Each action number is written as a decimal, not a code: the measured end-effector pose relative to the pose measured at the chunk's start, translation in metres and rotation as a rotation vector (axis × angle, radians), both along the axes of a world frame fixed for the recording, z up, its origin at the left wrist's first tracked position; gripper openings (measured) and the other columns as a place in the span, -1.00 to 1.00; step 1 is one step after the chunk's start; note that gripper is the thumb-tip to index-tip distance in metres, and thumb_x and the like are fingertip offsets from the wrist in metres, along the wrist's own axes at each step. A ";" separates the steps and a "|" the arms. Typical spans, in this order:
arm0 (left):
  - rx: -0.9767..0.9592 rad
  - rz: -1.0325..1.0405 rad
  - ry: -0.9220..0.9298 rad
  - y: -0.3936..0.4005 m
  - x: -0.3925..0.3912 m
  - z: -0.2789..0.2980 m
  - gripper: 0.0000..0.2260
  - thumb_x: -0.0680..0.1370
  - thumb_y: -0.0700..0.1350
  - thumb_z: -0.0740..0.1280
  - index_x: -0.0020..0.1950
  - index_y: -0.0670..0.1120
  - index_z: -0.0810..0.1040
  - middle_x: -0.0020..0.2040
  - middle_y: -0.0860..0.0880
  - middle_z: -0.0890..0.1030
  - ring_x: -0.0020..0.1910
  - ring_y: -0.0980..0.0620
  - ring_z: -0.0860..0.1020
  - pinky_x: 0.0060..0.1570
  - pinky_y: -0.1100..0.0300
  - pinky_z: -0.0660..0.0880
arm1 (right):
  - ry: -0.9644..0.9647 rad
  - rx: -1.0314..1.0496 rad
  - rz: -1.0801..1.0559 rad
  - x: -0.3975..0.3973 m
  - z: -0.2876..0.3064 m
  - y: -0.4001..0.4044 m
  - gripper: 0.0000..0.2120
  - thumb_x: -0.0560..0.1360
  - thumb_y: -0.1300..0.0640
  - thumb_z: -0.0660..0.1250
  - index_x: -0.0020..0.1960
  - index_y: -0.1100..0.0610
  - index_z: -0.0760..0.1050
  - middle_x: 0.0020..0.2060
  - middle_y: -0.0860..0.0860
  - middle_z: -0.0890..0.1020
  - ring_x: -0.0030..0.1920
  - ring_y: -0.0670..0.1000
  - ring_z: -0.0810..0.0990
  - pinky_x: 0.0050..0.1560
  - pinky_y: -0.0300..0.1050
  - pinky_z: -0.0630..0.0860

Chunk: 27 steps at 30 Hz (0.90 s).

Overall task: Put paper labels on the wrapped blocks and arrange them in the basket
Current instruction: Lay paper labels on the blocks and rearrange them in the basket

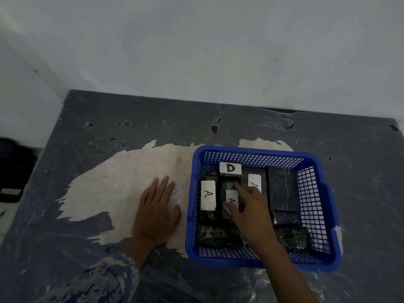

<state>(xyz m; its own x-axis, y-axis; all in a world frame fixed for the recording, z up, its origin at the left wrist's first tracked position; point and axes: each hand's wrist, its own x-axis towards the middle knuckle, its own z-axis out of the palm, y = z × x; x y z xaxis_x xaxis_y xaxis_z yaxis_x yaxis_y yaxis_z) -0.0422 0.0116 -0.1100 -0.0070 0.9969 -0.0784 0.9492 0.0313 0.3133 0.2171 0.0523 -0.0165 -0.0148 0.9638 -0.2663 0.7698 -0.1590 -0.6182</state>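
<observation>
Worn grey table carries a blue basket of wrapped blocks. Left hand lies spread flat; right hand pinches a middle block's label, partly hiding two "A" labels.

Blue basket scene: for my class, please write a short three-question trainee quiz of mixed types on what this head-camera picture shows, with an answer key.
1. True or false: the left hand lies flat on the table, outside the blue basket.
2. Multiple choice: the right hand is (a) resting on the table, (b) reaching into the basket among the wrapped blocks, (c) lifting the basket.
3. Fill in: one white label at the far side of the basket reads the letter ___.

Key: 1 true; 2 b; 3 D.
</observation>
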 end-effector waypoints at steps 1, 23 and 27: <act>0.000 -0.002 0.000 0.000 0.000 0.000 -0.40 0.64 0.23 0.06 0.63 -0.01 0.19 0.66 -0.05 0.15 0.66 -0.05 0.01 0.60 -0.06 0.06 | -0.025 -0.032 0.032 0.001 -0.003 0.001 -0.44 0.55 0.10 0.41 0.50 0.09 0.36 0.29 0.07 0.43 0.24 0.01 0.46 0.27 -0.28 0.36; 0.011 0.009 -0.024 0.000 0.000 0.000 -0.39 0.62 0.23 0.08 0.62 -0.01 0.20 0.65 -0.05 0.18 0.65 -0.05 0.04 0.59 -0.08 0.07 | -0.278 -0.118 0.838 0.042 0.020 -0.025 -0.47 0.56 -0.02 0.34 0.50 -0.14 0.33 0.43 -0.14 0.38 0.31 -0.02 0.40 0.27 -0.10 0.44; 0.011 0.006 -0.029 0.001 0.002 0.004 -0.38 0.62 0.24 0.07 0.62 -0.04 0.22 0.65 -0.08 0.19 0.65 -0.09 0.07 0.58 -0.09 0.06 | -0.354 -0.187 0.897 0.028 0.016 -0.021 -0.49 0.57 -0.01 0.32 0.50 0.00 0.34 0.41 0.00 0.44 0.33 0.07 0.40 0.25 -0.02 0.46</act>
